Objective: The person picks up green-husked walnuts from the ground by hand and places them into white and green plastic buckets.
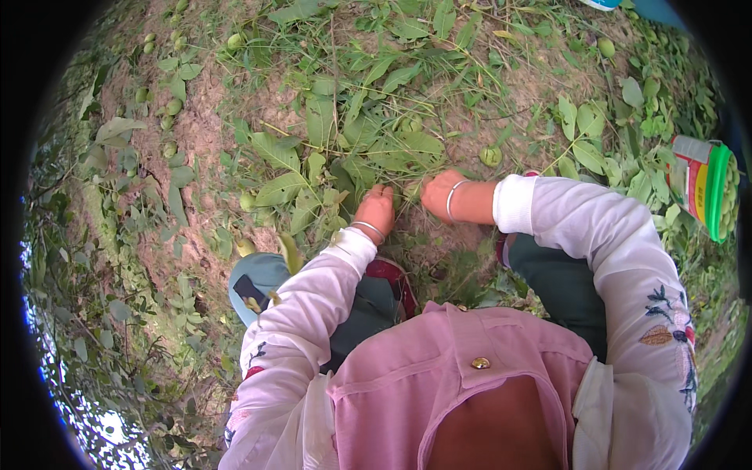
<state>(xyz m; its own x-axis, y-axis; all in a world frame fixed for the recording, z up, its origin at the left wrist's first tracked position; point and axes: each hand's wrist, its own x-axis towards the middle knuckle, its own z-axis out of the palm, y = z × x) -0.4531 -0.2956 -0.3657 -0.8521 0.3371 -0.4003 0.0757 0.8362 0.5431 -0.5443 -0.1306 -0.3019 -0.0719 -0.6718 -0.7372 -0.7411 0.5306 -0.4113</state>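
My left hand is low over the ground, its fingers curled in among leaves. Close by on its right, my right hand is closed too, fingers pointing toward the left one. Something green shows by the fingertips in the gap between them, but the fingers and leaves hide what each hand grips. Just beyond the hands lies a leafy branch with broad green leaves. A round green fruit, like a walnut in its husk, rests on the soil past my right hand. Another green fruit sits left of my left hand.
At the right stands a tilted bucket with a green rim, holding several green fruits. More green fruits lie scattered at the far left, and one fruit at the far right. Cut leaves and grass cover much of the brown soil.
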